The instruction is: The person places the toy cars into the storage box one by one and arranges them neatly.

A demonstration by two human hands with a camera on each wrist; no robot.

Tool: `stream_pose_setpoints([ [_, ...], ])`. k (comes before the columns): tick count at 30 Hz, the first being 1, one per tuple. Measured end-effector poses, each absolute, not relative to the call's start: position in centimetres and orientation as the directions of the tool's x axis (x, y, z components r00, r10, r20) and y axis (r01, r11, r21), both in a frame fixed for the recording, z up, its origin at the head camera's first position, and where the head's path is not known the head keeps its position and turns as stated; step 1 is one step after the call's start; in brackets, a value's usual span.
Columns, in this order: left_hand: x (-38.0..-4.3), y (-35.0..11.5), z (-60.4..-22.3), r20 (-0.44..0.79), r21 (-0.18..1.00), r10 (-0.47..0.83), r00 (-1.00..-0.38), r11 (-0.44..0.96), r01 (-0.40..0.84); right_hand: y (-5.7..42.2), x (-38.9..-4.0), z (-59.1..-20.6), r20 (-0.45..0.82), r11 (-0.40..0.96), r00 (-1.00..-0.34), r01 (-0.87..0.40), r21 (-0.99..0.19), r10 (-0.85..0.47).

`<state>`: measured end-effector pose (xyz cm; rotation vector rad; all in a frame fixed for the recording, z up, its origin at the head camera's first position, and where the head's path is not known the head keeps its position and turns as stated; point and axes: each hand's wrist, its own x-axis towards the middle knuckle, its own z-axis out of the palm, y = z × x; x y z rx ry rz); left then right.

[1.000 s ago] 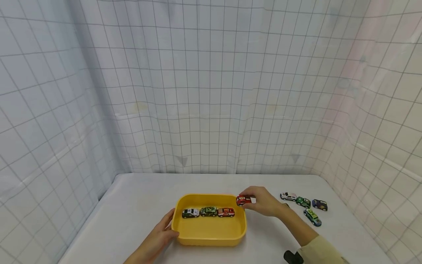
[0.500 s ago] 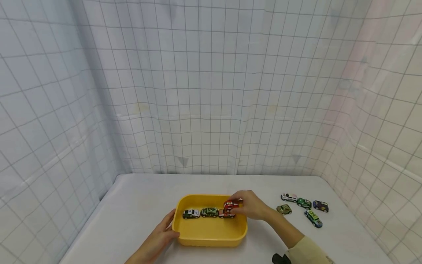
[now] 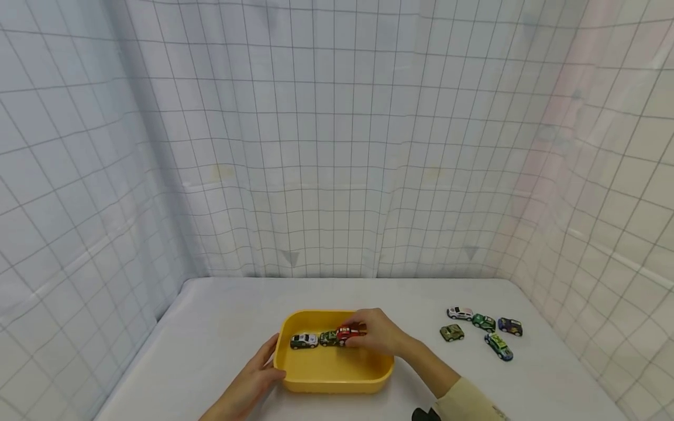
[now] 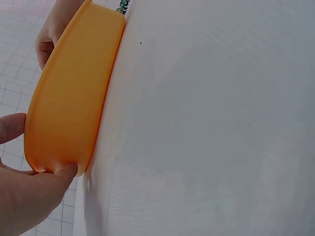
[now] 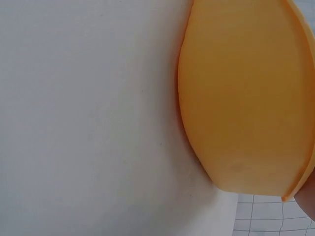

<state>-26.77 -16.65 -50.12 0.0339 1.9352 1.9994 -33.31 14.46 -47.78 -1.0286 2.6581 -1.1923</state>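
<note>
A yellow tray [image 3: 295, 386] sits on the white table. My left hand [image 3: 254, 377] holds its left end, fingers along the outer wall and thumb at the front corner; the left wrist view shows the thumb [image 4: 64, 174] low on that wall. Inside the tray my right hand [image 3: 376, 333] pinches a red toy car [image 3: 344, 333] over the row of cars. A black-and-white toy car [image 3: 303, 341] and a green camouflage toy car [image 3: 327, 338] stand in that row, the latter partly covered. The row's orange-red car is hidden behind the right hand and the red car.
Right of the tray several toy cars lie on the table: an olive camouflage one [image 3: 451, 332], a white one [image 3: 460, 313], a green one [image 3: 484, 322], a dark blue one [image 3: 510, 326] and a lime-green one [image 3: 498, 346]. Gridded white curtains [image 3: 337, 175] enclose the table.
My right hand has carried the red car leftward from the tray's right rim to over the row inside. The olive car has come into view. The left hand stays on the tray.
</note>
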Motion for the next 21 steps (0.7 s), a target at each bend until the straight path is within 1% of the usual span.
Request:
stream_pose_setpoints([
  [4, -26.9, -16.7, -50.1, -0.229, 0.971, 0.266, -0.936, 0.001, -0.237, 13.4, -33.4, -47.8, 0.199, 0.476, -0.778, -0.542, -0.692, -0.596],
  [16, -26.8, -16.7, -50.3, -0.201, 0.977, 0.271, -0.941, -0.017, -0.214, 10.2, -33.7, -48.6, 0.193, 0.562, -0.786, -0.568, -0.602, -0.588],
  [21, -26.6, -16.8, -50.3, -0.192, 0.979, 0.278, -0.941, -0.018, -0.205, 8.7, -33.6, -48.7, 0.173, 0.566, -0.791, -0.554, -0.611, -0.587],
])
